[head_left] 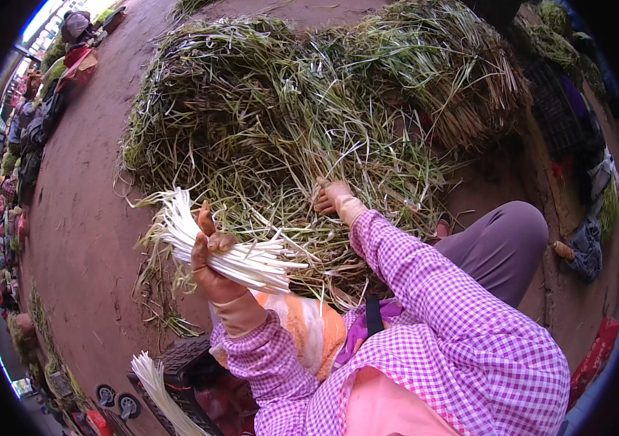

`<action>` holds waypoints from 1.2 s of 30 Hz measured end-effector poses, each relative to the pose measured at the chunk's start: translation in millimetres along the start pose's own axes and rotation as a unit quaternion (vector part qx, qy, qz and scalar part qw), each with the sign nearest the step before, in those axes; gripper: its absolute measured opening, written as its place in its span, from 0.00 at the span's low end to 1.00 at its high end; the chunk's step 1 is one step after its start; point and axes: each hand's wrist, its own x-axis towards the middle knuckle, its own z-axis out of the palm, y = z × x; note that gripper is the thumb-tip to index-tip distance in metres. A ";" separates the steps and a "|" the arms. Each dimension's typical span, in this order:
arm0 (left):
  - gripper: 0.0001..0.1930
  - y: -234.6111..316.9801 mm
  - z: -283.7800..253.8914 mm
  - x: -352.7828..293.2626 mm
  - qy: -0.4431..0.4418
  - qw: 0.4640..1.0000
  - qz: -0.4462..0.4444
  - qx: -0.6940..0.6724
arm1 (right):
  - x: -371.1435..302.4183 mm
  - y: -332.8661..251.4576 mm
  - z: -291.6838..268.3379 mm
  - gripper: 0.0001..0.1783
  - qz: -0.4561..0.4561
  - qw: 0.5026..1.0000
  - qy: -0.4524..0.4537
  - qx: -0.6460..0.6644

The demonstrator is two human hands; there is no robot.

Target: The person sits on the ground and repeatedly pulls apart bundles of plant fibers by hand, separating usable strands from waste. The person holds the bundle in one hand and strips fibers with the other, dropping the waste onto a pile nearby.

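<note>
My left hand (211,265) is closed around a bundle of cleaned white stalks (215,247) that fans out to the left and right of my fist. My right hand (332,198) reaches forward into a large heap of green and yellowish grass-like stalks (302,116) and grips a few strands in it. Both arms wear pink-and-white checked sleeves with tan cuffs. The heap fills the ground ahead of me, its cut root ends bunched at the far right.
Brown dirt ground (84,182) lies to the left of the heap. A dark crate (186,363) with more white stalks (160,389) sits at the lower left. My bent knee in purple trousers (502,243) is at the right. Distant people and bags line the far left.
</note>
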 end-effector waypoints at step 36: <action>0.13 -25.1 -27.2 8.8 0.139 0.905 -0.121 0.382 | -186.8 27.0 -97.9 0.19 -0.075 0.551 -0.125 -0.822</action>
